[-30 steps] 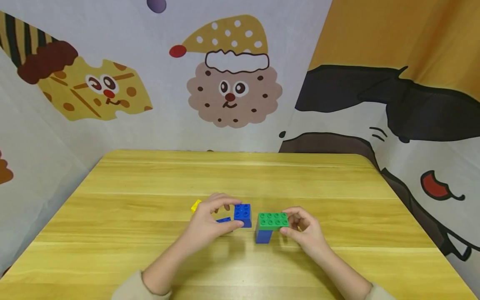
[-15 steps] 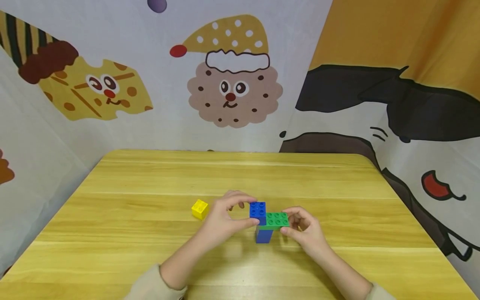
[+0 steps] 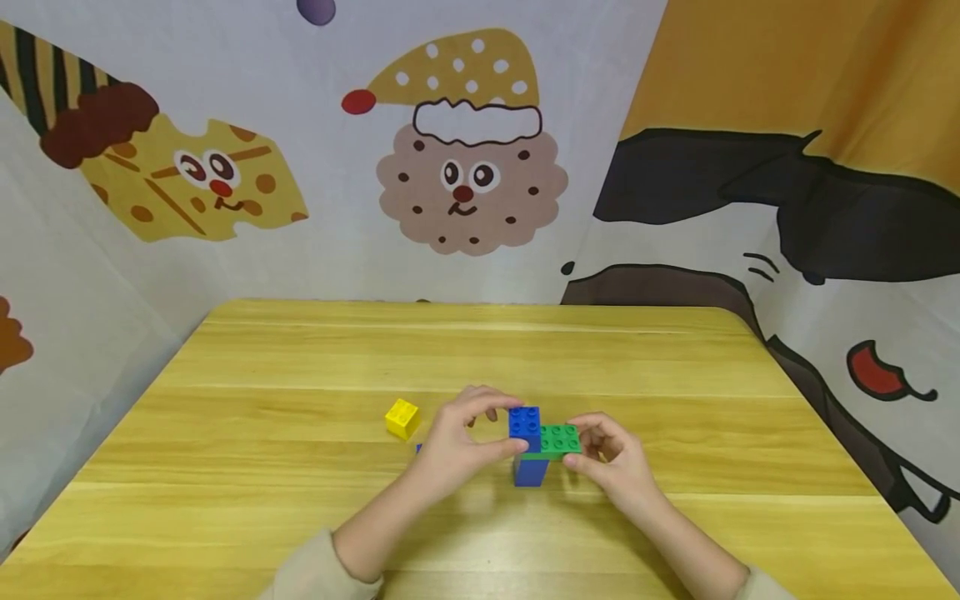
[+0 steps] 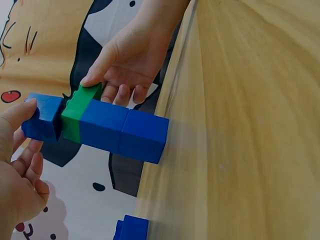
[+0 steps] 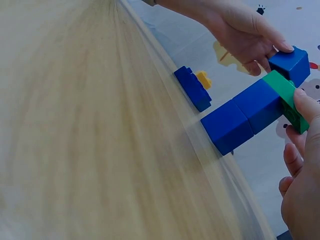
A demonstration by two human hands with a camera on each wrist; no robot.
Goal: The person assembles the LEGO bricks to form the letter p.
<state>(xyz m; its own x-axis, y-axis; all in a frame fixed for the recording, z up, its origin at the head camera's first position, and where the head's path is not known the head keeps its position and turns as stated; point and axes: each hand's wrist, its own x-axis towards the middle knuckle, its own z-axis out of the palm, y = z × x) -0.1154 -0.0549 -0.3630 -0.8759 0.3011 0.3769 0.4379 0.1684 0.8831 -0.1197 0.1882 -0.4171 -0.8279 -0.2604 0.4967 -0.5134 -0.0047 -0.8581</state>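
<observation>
Thumb and fingers of my left hand (image 3: 455, 443) pinch a blue toy building brick (image 3: 524, 423) over the left end of a flat green brick (image 3: 560, 439). In the left wrist view, this blue brick (image 4: 44, 117) sits slightly tilted against the green brick's studs (image 4: 76, 111), and I cannot tell whether it is pressed on. Below the green brick stands a column of two blue bricks (image 3: 531, 472), upright on the table. My right hand (image 3: 618, 458) pinches the green brick's overhanging right end between thumb and fingers.
A yellow brick (image 3: 402, 418) lies on the wooden table (image 3: 300, 350), left of the column. Mostly hidden behind my left hand is another blue brick (image 3: 418, 448), plainer in the right wrist view as a longer blue brick (image 5: 192, 89). A cartoon-printed cloth (image 3: 337, 208) hangs behind the table.
My left hand has carried its blue brick rightward, from beside the column to above the green brick's left end. The yellow brick now shows fully. My right hand keeps its hold.
</observation>
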